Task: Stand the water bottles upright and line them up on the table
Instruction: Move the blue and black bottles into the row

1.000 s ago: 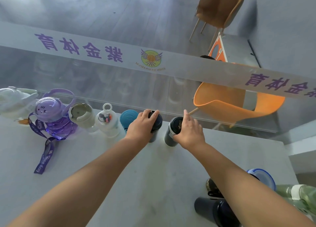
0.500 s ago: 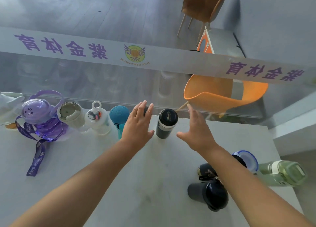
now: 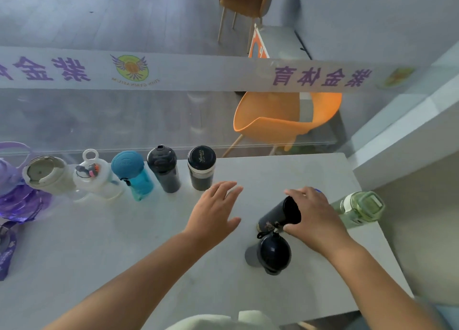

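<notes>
Now the right hand (image 3: 315,220) wraps a dark bottle (image 3: 278,215) lying near the worktop's (image 3: 124,242) right edge, left hand (image 3: 213,213) relaxed alongside; best tipped base-down, then set beside the black-capped flask (image 3: 201,168) at the far edge.

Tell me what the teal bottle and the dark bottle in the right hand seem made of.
The teal bottle: likely plastic; body tinted and see-through, lid opaque and matte. The dark bottle, gripped by the right hand: opaque, dull satin sheen; perhaps coated metal, possibly plastic, the look leaves it open.
</notes>
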The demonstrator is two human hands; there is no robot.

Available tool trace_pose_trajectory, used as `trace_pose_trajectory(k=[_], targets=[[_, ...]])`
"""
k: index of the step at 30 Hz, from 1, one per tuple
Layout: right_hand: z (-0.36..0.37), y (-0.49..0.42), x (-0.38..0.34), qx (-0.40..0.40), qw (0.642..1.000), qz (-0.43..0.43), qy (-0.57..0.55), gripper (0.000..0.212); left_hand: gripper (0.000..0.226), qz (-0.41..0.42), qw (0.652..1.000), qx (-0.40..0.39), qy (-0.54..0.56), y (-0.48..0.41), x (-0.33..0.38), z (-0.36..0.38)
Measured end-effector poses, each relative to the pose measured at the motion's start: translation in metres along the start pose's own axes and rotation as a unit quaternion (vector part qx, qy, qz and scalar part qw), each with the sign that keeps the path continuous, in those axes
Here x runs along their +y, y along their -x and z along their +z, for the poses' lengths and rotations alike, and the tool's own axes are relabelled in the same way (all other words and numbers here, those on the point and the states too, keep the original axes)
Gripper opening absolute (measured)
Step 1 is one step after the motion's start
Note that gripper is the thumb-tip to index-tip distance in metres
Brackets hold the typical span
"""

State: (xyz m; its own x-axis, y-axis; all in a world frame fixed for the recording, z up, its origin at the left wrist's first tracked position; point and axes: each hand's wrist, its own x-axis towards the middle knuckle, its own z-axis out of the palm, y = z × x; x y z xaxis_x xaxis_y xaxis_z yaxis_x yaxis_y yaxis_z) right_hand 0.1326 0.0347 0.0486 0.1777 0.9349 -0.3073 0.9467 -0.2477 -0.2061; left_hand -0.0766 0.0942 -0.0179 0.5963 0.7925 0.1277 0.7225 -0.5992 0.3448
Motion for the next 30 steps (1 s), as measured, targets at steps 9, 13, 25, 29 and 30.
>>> trace_pose_trajectory(k=[9,13,25,29,30], targets=[[0.002,-0.029,-0.008,0.072,0.993,-0.051,-0.083,0.056,0.058,-0.048,0.998,-0.021,0.024,0.001,0.008,0.01],[0.0,-0.062,-0.027,0.112,0.984,-0.086,-0.113,0.058,0.05,-0.093,0.996,-0.006,0.015,0.004,0.001,0.007],[0.006,-0.125,-0.076,0.102,0.981,-0.132,-0.102,0.058,0.044,-0.185,0.982,0.002,0.028,0.023,-0.02,0.0],[0.004,-0.13,-0.081,0.104,0.98,-0.141,-0.096,0.057,0.045,-0.194,0.981,0.006,0.029,0.026,-0.024,-0.002],[0.004,-0.132,-0.083,0.105,0.98,-0.141,-0.096,0.057,0.045,-0.196,0.98,0.008,0.027,0.025,-0.026,-0.003]])
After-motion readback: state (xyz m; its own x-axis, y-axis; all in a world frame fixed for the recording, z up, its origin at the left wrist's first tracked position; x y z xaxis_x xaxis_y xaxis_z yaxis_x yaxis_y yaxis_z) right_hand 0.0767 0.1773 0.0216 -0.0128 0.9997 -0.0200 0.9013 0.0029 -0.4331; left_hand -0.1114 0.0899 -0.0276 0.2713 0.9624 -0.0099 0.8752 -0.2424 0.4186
